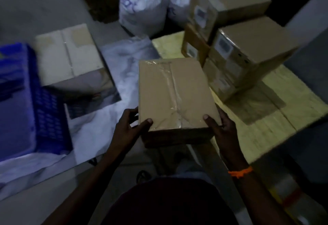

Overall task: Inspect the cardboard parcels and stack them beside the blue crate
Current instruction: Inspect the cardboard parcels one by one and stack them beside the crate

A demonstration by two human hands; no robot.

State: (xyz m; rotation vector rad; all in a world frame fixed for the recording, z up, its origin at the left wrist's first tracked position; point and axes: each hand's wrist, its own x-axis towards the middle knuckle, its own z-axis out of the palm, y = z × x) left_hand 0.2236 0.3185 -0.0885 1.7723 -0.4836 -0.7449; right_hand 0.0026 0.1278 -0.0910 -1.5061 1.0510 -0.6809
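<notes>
Parcel (174, 95), taped cardboard, held up in both hands at centre, above the floor. Left hand (130, 127) grips its near-left corner, thumb on top; right hand (222, 129) grips the near-right corner, thumb on top, orange thread (240, 171) at wrist. Blue crate (26, 100) far left, one box (69, 54) just beside it. Stacked boxes (248, 54) at right on yellow surface (276, 121). White sacks (143, 2) behind.
</notes>
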